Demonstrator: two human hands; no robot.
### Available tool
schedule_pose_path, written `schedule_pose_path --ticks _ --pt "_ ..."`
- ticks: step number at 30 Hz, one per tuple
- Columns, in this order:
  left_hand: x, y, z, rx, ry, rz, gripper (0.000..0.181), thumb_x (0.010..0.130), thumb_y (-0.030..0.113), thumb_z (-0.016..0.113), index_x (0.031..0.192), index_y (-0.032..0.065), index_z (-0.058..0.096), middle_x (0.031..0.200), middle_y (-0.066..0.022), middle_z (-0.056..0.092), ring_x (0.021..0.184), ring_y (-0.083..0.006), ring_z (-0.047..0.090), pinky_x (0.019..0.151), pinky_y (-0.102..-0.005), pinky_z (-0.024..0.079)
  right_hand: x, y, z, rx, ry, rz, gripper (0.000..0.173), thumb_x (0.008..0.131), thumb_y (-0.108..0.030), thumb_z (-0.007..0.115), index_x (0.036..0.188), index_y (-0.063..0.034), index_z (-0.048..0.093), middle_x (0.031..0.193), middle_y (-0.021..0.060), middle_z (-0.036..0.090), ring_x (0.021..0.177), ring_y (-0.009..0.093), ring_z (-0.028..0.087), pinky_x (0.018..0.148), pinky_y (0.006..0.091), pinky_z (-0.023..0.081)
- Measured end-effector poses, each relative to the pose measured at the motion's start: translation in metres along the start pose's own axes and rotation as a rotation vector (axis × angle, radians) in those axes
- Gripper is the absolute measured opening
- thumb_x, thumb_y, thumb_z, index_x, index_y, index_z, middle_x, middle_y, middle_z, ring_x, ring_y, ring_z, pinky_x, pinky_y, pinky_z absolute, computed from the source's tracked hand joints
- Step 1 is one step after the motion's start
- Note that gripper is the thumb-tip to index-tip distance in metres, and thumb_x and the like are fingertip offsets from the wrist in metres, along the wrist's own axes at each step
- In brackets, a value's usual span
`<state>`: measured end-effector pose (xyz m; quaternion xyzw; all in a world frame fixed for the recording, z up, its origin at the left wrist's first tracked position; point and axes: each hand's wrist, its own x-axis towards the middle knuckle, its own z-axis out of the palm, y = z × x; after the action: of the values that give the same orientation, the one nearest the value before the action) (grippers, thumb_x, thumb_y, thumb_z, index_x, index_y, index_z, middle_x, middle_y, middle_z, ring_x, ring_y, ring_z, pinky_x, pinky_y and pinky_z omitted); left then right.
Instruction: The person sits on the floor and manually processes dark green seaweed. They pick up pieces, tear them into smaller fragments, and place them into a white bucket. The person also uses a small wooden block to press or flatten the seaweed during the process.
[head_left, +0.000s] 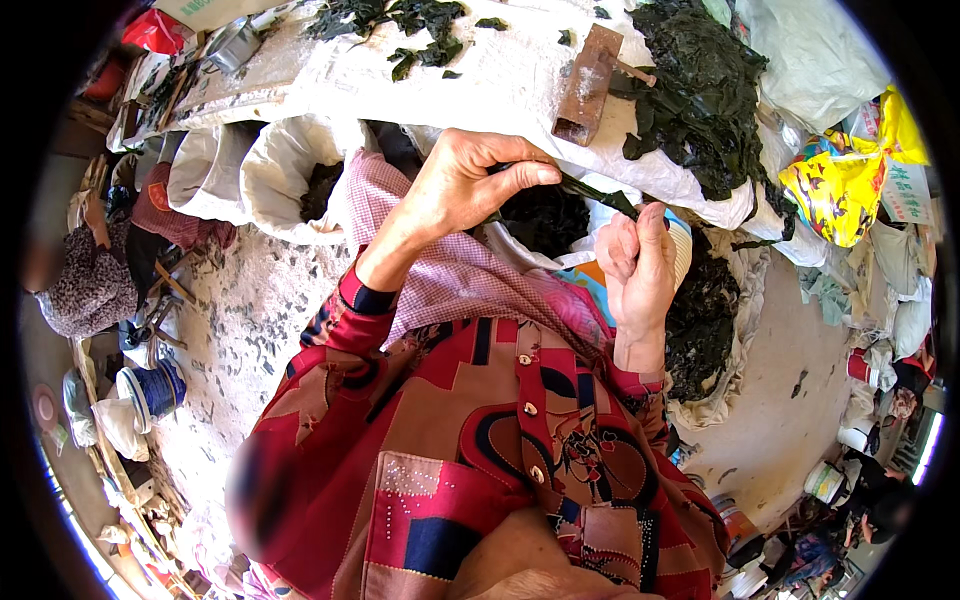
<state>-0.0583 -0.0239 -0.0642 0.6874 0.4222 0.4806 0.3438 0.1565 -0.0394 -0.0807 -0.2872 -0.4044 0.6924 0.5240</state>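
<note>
My left hand (480, 180) pinches one end of a narrow dark green strip, which looks like kelp (589, 189), between thumb and fingers. At the strip's other end, my right hand (637, 262) is closed with its thumb up; the strip has a small fold or knot (621, 204) beside that thumb. Both hands are just off the near edge of a white-covered table (450, 90). Below the strip, an open white sack holds dark kelp (547, 217). A large heap of wet kelp (697, 97) lies on the table at the right.
A rusty metal block with a large nail (589, 82) stands on the table. Kelp scraps (427, 34) and a metal pot (234, 45) are farther left. White sacks (289, 172) hang along the edge. Another kelp-filled sack (705, 322) is at right; a person (90, 277) sits at left.
</note>
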Motion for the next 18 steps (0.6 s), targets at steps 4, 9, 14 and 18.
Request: schedule_pose_path --ticks 4,9,14,18 --pt "0.011 -0.029 0.001 0.266 0.014 -0.026 0.017 0.093 0.018 0.061 0.094 0.0014 0.066 0.060 -0.0027 0.054 0.055 -0.0076 0.048 0.050 -0.0287 0.042 0.031 0.013 -0.014 -0.091 0.138 -0.014 0.045 0.102 -0.038 0.042 0.065 -0.0139 0.036 0.055 -0.0053 0.030 0.047 0.005 0.023 0.044 0.0234 0.019" --pt "0.071 -0.107 0.005 0.556 0.142 0.041 0.020 0.096 0.023 0.053 0.091 0.0045 0.061 0.059 -0.0163 0.055 0.055 -0.0350 0.058 0.052 -0.0416 0.045 0.120 0.042 -0.051 -0.258 0.287 0.071 0.045 0.099 -0.046 0.046 0.070 -0.0121 0.045 0.059 -0.0066 0.035 0.051 0.004 0.031 0.046 0.0213 0.023" --pt "0.132 -0.136 0.014 0.641 0.191 0.111 0.020 0.095 0.022 0.054 0.092 0.0047 0.062 0.065 -0.0202 0.059 0.061 -0.0387 0.060 0.053 -0.0424 0.047 0.176 0.050 -0.071 -0.225 0.380 0.067 0.045 0.096 -0.050 0.049 0.069 -0.0143 0.047 0.058 -0.0068 0.036 0.049 0.004 0.031 0.045 0.0209 0.024" --pt "0.160 -0.163 0.020 0.781 0.131 0.058 0.020 0.094 0.022 0.051 0.093 0.0053 0.063 0.070 -0.0202 0.063 0.065 -0.0366 0.063 0.058 -0.0431 0.050 0.204 0.075 -0.104 -0.035 0.453 0.068 0.043 0.097 -0.047 0.048 0.068 -0.0160 0.045 0.057 -0.0074 0.033 0.045 0.005 0.030 0.040 0.0224 0.023"
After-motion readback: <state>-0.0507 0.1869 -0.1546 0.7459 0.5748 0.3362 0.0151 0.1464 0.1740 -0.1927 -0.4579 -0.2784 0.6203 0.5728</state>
